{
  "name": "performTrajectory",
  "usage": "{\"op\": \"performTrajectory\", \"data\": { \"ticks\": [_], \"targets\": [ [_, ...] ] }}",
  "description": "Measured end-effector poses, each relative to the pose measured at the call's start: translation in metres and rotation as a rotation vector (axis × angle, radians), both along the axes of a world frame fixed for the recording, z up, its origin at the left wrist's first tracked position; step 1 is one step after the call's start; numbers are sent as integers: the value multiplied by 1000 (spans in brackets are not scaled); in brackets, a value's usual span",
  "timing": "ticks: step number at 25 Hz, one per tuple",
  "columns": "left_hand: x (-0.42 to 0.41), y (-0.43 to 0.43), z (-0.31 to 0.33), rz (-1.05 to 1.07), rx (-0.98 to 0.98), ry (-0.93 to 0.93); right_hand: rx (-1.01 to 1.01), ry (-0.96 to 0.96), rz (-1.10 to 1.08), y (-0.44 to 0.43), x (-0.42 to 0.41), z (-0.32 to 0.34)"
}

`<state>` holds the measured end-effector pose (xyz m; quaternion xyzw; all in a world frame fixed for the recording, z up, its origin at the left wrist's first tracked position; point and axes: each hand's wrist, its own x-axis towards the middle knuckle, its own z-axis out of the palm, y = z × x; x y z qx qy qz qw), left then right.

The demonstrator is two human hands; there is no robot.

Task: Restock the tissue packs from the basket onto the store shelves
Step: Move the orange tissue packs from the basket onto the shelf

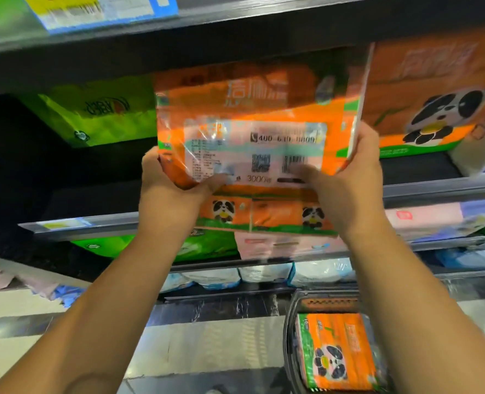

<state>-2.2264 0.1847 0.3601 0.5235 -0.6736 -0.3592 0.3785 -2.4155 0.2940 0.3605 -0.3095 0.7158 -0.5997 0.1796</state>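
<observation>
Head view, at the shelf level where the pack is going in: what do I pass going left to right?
From the left: green tissue pack → left hand → orange pack, gripped by both hands → right hand → orange panda pack on the shelf.

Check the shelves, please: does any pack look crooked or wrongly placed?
Yes. The green pack on the left of the shelf sits tilted, and its logo appears upside down. The orange pack gripped by the left hand and right hand is not yet set down.

Arms up; L hand, R hand gripping.
</observation>
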Motion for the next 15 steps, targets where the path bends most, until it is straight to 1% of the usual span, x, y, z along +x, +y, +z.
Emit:
{"op": "performTrajectory", "data": {
  "ticks": [4,7,9,11,15],
  "targets": [
    [-7,-16,3,37,18,64,84,133,101,-23,-26,19],
    [-19,-33,7,94,70,83,149,114,122,-39,-42,20],
    [-28,-39,4,108,67,71,179,90,123,-48,-52,15],
    [-35,-39,-3,99,35,60,197,102,82,-52,-59,7],
    [-54,-45,-24,38,-74,8,266,211,-70,-56,-61,-13]
  ]
}}
